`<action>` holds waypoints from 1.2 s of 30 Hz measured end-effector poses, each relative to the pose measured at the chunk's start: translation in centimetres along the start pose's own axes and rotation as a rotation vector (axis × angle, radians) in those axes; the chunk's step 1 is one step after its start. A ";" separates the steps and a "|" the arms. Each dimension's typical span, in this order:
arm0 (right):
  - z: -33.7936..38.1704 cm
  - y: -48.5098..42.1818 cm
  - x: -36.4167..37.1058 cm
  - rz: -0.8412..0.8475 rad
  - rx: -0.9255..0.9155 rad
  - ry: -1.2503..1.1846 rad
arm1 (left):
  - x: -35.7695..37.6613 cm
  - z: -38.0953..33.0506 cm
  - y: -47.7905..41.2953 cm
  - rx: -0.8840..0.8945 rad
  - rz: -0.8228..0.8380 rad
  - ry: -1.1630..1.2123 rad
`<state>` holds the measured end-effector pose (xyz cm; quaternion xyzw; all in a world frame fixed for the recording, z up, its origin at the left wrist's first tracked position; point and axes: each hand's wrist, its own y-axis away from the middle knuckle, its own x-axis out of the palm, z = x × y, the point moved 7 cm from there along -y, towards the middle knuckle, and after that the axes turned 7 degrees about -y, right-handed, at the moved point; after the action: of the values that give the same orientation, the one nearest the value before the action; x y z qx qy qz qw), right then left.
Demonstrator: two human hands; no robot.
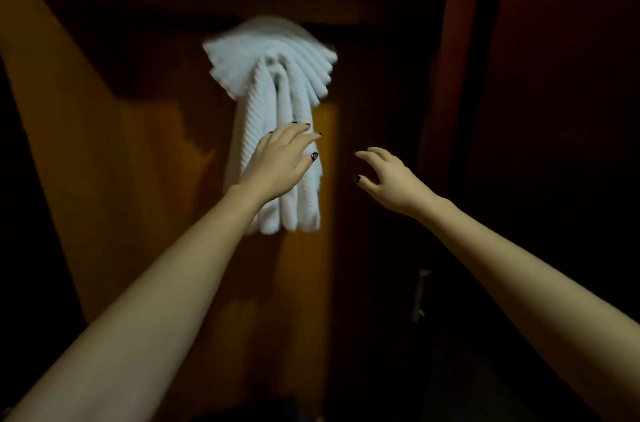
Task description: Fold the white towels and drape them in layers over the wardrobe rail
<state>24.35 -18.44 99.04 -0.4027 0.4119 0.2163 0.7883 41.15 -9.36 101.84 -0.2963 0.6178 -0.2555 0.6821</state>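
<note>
**Dark wood wardrobe, towels hung, both hands up**

Dim wardrobe interior, brown panels. Two bare forearms reach forward and up. The left hand has its fingers spread and nearly straight, laid on the front of the white towels. The right hand has loosely curved fingers, holds nothing and is just right of the towels, apart from them. The towels hang in fanned layers, their top above both hands.

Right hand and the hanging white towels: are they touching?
Apart. The head view shows a dark gap between the right hand and the right edge of the white towels; only the left hand overlaps them.
</note>
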 end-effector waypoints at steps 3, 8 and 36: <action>-5.1 7.2 0.5 0.106 0.162 0.128 | 5.0 -6.6 2.8 -0.001 0.169 0.102; -13.9 19.0 -2.2 0.147 0.425 0.278 | 11.0 -21.9 5.1 0.179 0.343 0.215; -59.3 74.4 -13.4 0.321 1.560 0.112 | 39.6 -90.4 16.4 1.033 0.960 0.425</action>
<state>-61.51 -23.49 56.18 0.3189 0.5365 -0.0443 0.7801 -44.83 -34.28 57.17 0.4219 0.5993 -0.2391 0.6369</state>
